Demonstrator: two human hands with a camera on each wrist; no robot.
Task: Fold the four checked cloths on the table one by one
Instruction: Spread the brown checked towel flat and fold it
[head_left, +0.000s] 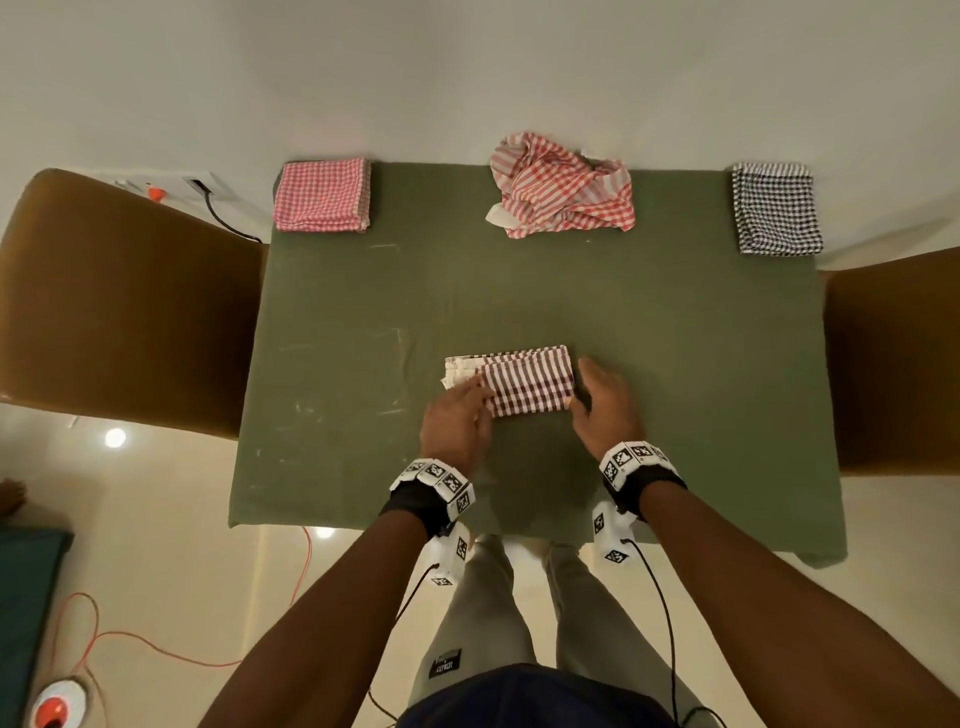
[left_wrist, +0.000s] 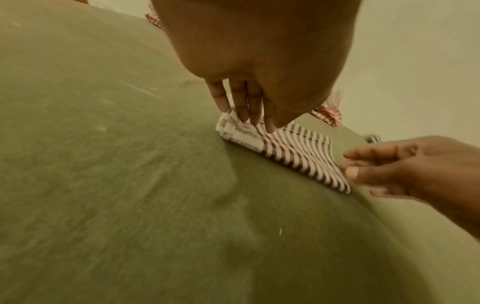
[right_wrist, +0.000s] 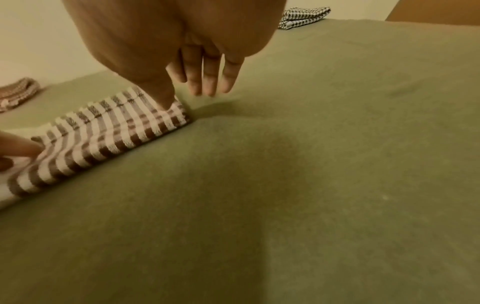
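A folded maroon-and-white checked cloth (head_left: 524, 382) lies on the green table cover (head_left: 675, 364) in the near middle. My left hand (head_left: 465, 410) presses straight fingers (left_wrist: 249, 111) on the cloth's (left_wrist: 293, 148) left end. My right hand (head_left: 597, 397) is at the right end, where its thumb (right_wrist: 166, 100) touches the cloth (right_wrist: 109, 131) while its straight fingers (right_wrist: 210, 80) hover beside the fold. At the far edge lie a folded pink checked cloth (head_left: 322, 195) on the left, a crumpled red checked cloth (head_left: 563, 189) in the middle and a folded black checked cloth (head_left: 776, 210) on the right.
Brown chairs stand at the table's left side (head_left: 130, 306) and right side (head_left: 893, 358). A pale wall (head_left: 467, 78) runs right behind the far edge. An orange cable (head_left: 130, 639) trails over the floor at the lower left.
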